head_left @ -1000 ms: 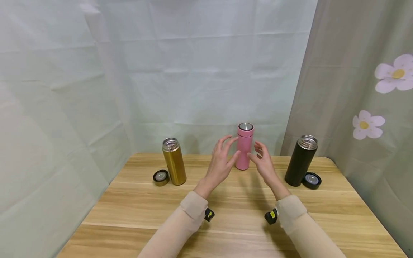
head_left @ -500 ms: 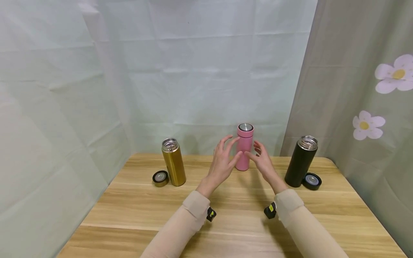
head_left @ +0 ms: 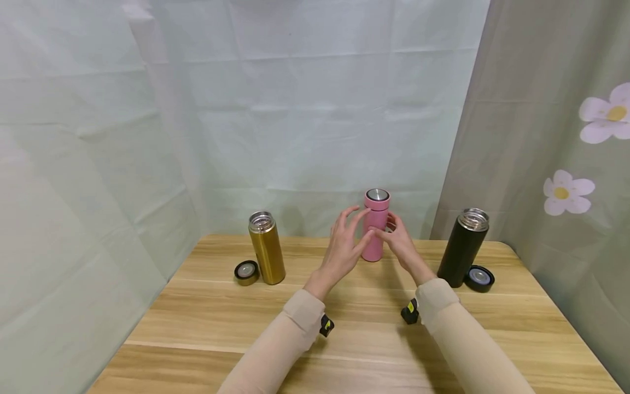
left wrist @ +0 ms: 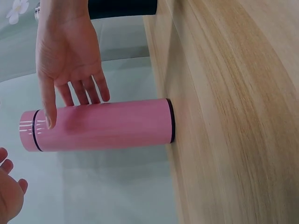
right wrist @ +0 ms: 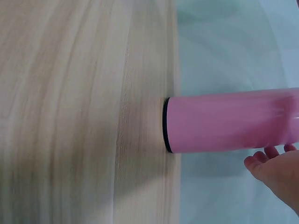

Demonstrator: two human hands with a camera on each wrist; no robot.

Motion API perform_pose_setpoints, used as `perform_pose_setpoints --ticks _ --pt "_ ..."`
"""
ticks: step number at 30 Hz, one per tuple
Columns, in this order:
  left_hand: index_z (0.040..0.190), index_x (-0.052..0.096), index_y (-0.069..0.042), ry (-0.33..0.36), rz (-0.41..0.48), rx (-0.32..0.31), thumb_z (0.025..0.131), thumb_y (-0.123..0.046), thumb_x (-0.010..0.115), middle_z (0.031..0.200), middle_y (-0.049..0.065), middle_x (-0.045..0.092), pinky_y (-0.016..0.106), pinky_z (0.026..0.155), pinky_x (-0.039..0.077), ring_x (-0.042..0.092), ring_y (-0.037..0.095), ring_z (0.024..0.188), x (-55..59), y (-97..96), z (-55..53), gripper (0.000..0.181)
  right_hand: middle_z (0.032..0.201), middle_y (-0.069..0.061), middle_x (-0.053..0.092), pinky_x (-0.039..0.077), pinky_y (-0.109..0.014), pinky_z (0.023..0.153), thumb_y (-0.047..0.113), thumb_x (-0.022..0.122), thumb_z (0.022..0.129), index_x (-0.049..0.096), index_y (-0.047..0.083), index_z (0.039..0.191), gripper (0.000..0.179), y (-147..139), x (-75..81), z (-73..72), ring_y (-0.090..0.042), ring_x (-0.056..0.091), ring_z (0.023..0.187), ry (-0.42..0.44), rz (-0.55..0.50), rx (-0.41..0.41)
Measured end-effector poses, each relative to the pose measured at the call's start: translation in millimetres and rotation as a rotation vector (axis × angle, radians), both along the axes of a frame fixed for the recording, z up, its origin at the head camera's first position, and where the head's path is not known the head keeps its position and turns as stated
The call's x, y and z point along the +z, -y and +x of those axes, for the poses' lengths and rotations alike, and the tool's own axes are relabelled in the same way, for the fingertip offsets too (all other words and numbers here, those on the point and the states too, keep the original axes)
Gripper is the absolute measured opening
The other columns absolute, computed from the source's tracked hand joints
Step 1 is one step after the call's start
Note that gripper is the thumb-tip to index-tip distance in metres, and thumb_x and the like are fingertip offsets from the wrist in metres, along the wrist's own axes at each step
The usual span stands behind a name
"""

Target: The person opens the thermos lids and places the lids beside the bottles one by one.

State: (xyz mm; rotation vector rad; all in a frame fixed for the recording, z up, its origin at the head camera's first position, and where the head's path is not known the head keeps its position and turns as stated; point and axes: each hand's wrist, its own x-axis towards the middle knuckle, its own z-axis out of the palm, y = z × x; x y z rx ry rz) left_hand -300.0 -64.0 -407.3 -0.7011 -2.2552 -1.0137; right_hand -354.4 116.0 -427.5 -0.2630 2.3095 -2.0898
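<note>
Head view: I find the pink flask (head_left: pixel 378 220) upright near the back of the table (head_left: pixel 364 334), the left hand (head_left: pixel 343 246) beside it with relaxed fingers, the right hand (head_left: pixel 403 243) at its other side. Left wrist view: right fingers straight, thumb across the flask's front; neither hand clamped. Right wrist view: right fingertips at the wall, contact unconfirmed. I judge it rigid, slick, fairly heavy if filled; best held mid-body, palms opposed.
</note>
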Motion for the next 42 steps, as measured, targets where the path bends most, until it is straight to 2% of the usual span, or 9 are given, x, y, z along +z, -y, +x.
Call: perform_pose_setpoints --ticks 8,15,26,31,36,42 --pt "0.154 0.049 -0.018 0.023 0.006 0.007 0.106 -0.033 0.062 0.158 0.012 0.038 0.056 0.117 0.03 0.041 0.032 0.145 1.1 -7.0 -3.3 0.052 0.165 -0.025 0.027 0.031 -0.053 0.121 0.021 0.074 0.097 0.013 0.0 0.164 0.093 6.2 0.1 -6.5 -0.04 0.032 0.15 0.0 0.005 -0.03" --pt "0.154 0.049 -0.017 0.013 0.019 0.004 0.106 -0.033 0.061 0.156 0.014 0.04 0.058 0.114 0.033 0.044 0.036 0.142 -0.6 -10.1 -4.7 0.051 0.153 -0.028 0.042 0.038 -0.053 0.115 0.015 0.072 0.098 0.025 -0.002 0.16 0.08 10.4 -1.9 -9.4 -0.041 0.045 0.138 -0.014 0.014 -0.051" --pt "0.155 0.048 -0.018 0.026 0.031 0.009 0.107 -0.033 0.059 0.156 0.014 0.04 0.057 0.116 0.032 0.043 0.035 0.143 3.6 -8.9 -5.9 0.052 0.149 -0.028 0.046 0.042 -0.054 0.113 0.01 0.072 0.097 0.036 -0.005 0.155 0.07 10.5 0.3 -7.3 -0.042 0.049 0.134 -0.051 0.007 -0.102" --pt "0.153 0.049 -0.017 0.037 0.084 -0.003 0.107 -0.032 0.06 0.153 0.015 0.041 0.058 0.115 0.035 0.044 0.035 0.14 8.8 -7.0 -3.7 0.05 0.147 -0.029 0.049 0.043 -0.053 0.112 0.012 0.074 0.096 0.039 -0.005 0.153 0.069 9.4 0.6 0.5 -0.042 0.05 0.133 -0.072 0.02 -0.107" --pt "0.153 0.049 -0.013 0.069 0.177 -0.049 0.107 -0.03 0.061 0.151 0.014 0.04 0.054 0.115 0.038 0.044 0.03 0.14 16.3 -3.4 -0.1 0.05 0.14 -0.027 0.054 0.045 -0.05 0.108 0.015 0.078 0.094 0.045 -0.004 0.149 0.066 8.6 2.5 12.2 -0.039 0.054 0.128 -0.095 0.025 -0.093" --pt "0.153 0.048 -0.013 0.138 0.301 -0.102 0.105 -0.03 0.064 0.151 0.011 0.039 0.057 0.116 0.035 0.041 0.03 0.144 28.8 1.5 6.4 0.054 0.14 -0.025 0.057 0.047 -0.051 0.107 0.018 0.078 0.094 0.047 0.0 0.148 0.065 8.9 12.2 37.0 -0.039 0.056 0.128 -0.095 0.048 -0.023"
